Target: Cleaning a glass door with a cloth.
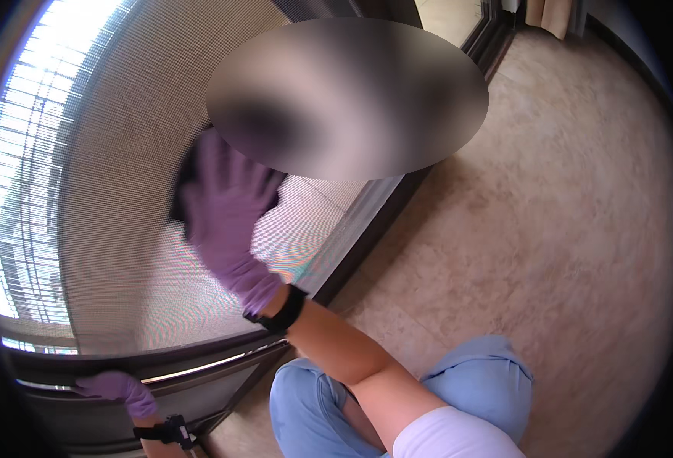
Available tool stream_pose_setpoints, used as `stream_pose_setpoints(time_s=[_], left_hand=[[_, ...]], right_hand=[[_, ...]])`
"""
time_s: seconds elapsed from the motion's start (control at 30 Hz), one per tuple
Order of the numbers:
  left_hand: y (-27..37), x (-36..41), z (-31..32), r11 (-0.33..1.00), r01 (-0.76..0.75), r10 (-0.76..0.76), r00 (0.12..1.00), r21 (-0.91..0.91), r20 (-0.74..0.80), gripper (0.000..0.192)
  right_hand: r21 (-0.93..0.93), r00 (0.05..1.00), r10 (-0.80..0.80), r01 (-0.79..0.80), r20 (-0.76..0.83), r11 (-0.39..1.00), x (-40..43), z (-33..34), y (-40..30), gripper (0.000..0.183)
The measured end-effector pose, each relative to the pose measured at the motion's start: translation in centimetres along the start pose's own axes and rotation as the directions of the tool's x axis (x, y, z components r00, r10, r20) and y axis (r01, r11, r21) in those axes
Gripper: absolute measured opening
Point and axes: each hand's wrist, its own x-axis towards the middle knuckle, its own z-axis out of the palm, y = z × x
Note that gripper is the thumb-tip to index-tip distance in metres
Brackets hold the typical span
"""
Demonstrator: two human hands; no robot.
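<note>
My right hand (228, 212), in a purple glove, lies flat with its fingers spread on a black cloth (182, 197). The cloth is pressed against the mesh of a screen door (125, 189). A blurred oval covers the area just beyond the fingertips, so part of the cloth is hidden. At the lower left, my left hand (110, 386), also gloved in purple, grips the edge of the dark door frame (193, 375). Its fingertips are hard to make out there.
Under the screen's right side runs a door track and sill (365, 235). Mottled beige floor (542, 200) spreads to the right. My bent knees (479, 383) in light blue trousers are close to the frame. Bright daylight shows through the mesh at far left.
</note>
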Motion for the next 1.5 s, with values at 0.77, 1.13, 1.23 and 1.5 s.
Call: stream_pose_setpoints(time_s=[0.77, 1.13, 1.23, 1.5], left_hand=[[4.7, -1.4, -1.8, 0.777, 0.558, -0.544, 0.828, -0.292, 0.136, 0.055], [-5.3, -1.7, 2.4, 0.984, 0.177, -0.174, 0.981, -0.024, 0.082, 0.049], [-1.8, -1.7, 1.6, 0.963, 0.270, -0.265, 0.955, -0.019, 0.134, 0.040], [-1.0, -0.7, 0.5, 0.869, 0.402, -0.395, 0.915, -0.288, 0.085, 0.056]], right_hand=[[-0.032, 0.909, 0.412, -0.414, -0.062, 0.910, -12.2, 3.7, 26.2, 0.061], [0.151, 0.751, 0.659, -0.648, -0.039, 0.747, -19.6, 7.1, 20.5, 0.063], [0.194, 0.651, 0.759, -0.744, -0.005, 0.640, -24.4, 8.7, 15.8, 0.074], [0.315, 0.892, 0.366, -0.438, 0.263, 0.842, -17.6, 3.1, -5.4, 0.072]])
